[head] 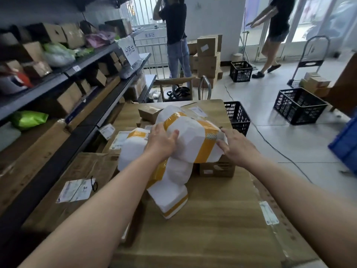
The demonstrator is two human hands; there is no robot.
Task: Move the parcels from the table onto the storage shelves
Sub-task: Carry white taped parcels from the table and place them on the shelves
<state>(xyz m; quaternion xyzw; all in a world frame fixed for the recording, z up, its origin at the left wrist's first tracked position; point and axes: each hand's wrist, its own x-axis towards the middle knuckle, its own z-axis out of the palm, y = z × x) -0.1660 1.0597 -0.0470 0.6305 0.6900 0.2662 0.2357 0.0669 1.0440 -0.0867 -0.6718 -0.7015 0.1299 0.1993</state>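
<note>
A bulky white parcel with yellow tape [193, 138] rests on other parcels in the middle of the table [216, 105]. My left hand [162, 141] presses its left side with fingers curled on the wrapping. My right hand [236, 146] lies against its right end, fingers spread. Beneath it lie another white and yellow parcel [170, 190] and a small brown box [217, 168]. A large flat carton [202, 229] covers the near table. The storage shelves [58, 78] run along the left, holding several boxes and bags.
Black crates stand on the floor at the table's right edge [237, 117] and further right [299, 105]. A blue bin [345, 147] sits at the far right. Two people stand at the back near stacked cartons [207, 55]. A hand trolley [311, 60] stands by the door.
</note>
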